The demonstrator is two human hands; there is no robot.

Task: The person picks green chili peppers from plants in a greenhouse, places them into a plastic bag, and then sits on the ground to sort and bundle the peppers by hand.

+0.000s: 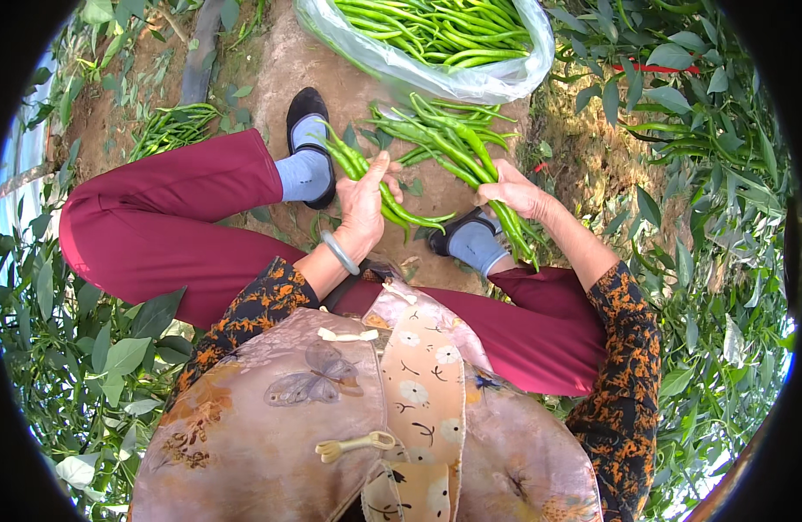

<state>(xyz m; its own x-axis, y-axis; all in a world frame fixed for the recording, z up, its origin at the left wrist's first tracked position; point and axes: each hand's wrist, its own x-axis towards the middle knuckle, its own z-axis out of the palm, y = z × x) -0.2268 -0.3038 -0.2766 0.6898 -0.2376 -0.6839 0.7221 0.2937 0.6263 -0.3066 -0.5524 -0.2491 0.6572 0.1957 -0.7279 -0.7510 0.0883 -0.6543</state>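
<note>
Several long green chili peppers [353, 160] are gripped in my left hand [364, 202], which wears a pale bangle on the wrist. My right hand [515, 191] is closed around a larger bunch of green chilies [463, 140], whose ends stick out above and below the fist. Both hands are above the ground between my feet, a short way apart. Just beyond them lies a loose heap of chilies [401, 130] on the soil, partly hidden by the held bunch. Farther out stands a clear plastic bag [401, 68] with its mouth wide, filled with chilies [440, 29].
Another pile of chilies [172, 127] lies on the ground at the left, past my knee. Leafy pepper plants [694, 85] with hanging chilies crowd the right side; more foliage [114, 359] fills the left. A dark hose or pipe [202, 52] runs along the soil at upper left.
</note>
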